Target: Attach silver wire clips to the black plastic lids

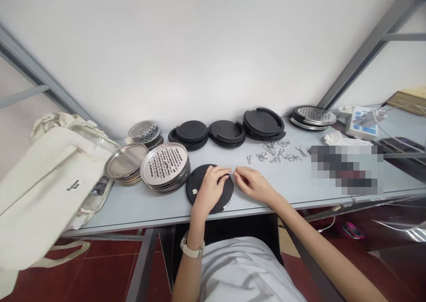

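Note:
A black round disc (pixel 196 177) with a silvery rim showing at its lower right lies near the table's front edge. My left hand (pixel 213 184) lies over the disc, its fingers bent together at the right edge. Just beyond that edge my right hand (pixel 251 183) is closed in a pinch. A small, thin metal piece (pixel 231 173), like a wire clip, shows between the fingertips of both hands; its far end is hidden. Loose wire clips (pixel 261 156) lie scattered behind my right hand.
Left of the disc stand a stack of metal grater plates (pixel 168 162) and a stack of plain round metal plates (pixel 126 160). Black round holders (pixel 228 131) line the wall. At far left is a cream bag (pixel 43 195); a grater-topped stack (pixel 314 114) sits back right.

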Demonstrator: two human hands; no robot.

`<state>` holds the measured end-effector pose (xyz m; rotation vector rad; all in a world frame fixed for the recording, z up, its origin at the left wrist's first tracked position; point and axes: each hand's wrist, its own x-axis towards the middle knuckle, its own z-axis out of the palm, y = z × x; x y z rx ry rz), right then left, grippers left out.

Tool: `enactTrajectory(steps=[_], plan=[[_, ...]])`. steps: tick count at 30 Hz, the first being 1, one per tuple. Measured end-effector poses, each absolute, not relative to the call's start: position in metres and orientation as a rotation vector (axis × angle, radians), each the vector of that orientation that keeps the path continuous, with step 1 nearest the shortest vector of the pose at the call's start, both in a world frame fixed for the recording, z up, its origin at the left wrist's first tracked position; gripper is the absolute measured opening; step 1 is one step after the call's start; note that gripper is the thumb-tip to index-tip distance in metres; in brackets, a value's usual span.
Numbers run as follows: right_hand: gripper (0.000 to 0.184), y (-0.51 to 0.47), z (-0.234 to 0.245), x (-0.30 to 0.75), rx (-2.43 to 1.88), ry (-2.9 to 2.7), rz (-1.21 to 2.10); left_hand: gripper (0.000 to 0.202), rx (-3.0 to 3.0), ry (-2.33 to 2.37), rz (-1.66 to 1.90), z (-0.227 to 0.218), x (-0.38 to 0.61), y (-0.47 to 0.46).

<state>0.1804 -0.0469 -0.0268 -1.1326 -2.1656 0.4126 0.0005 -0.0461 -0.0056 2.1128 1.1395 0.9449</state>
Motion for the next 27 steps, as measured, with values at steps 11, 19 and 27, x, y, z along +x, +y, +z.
enactTrajectory(steps=[11, 19, 27], plan=[[0.019, -0.0419, -0.0336, 0.1798, -1.172, -2.283, 0.445, 0.026, 2.123, 1.134, 1.003, -0.0073, -0.0011, -0.0466], [0.021, -0.0429, -0.0332, 0.1813, -1.170, -2.282, 0.432, 0.026, 2.128, 1.127, 1.002, -0.0051, -0.0009, -0.0476], [0.023, -0.0442, -0.0316, 0.1807, -1.171, -2.283, 0.419, 0.027, 2.111, 1.131, 1.004, -0.0047, -0.0009, -0.0469]])
